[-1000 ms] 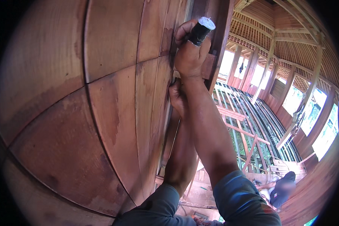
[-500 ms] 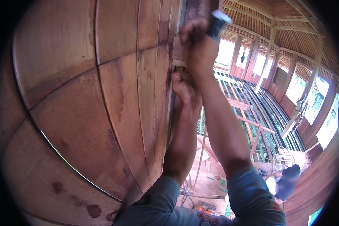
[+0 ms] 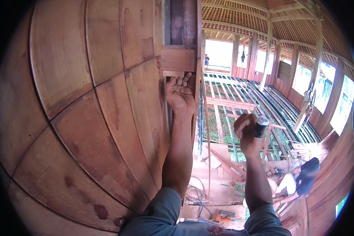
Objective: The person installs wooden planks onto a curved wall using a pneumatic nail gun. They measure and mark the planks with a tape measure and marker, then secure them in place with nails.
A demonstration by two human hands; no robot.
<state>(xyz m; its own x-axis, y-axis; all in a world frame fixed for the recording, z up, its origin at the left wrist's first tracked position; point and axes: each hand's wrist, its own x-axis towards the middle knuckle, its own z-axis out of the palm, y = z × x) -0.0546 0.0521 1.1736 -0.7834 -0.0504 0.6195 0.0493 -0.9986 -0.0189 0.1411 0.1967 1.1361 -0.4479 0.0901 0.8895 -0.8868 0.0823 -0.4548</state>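
Observation:
My left hand (image 3: 180,96) reaches up into the narrow gap beside the plank wall (image 3: 122,106). Its palm faces me, and the fingers curl against the lower edge of a short wooden block (image 3: 178,59) set between the upright timbers. Out to the right, away from the wall, my right hand (image 3: 247,131) is closed around a short black cylindrical tool (image 3: 260,128) with a pale end. The fist hides the rest of that tool, so its kind does not show.
An upright timber (image 3: 198,51) edges the gap. Beyond lies an open floor frame of joists (image 3: 240,88). Below are coiled cable (image 3: 195,192), an orange power tool (image 3: 225,216) and loose boards (image 3: 228,163). Another person (image 3: 306,177) sits at lower right; a farther person (image 3: 207,61) is in the background.
My right hand has swung down and to the right with the black tool, away from the block. The left hand stays under the block, now unobstructed. The view has shifted rightward.

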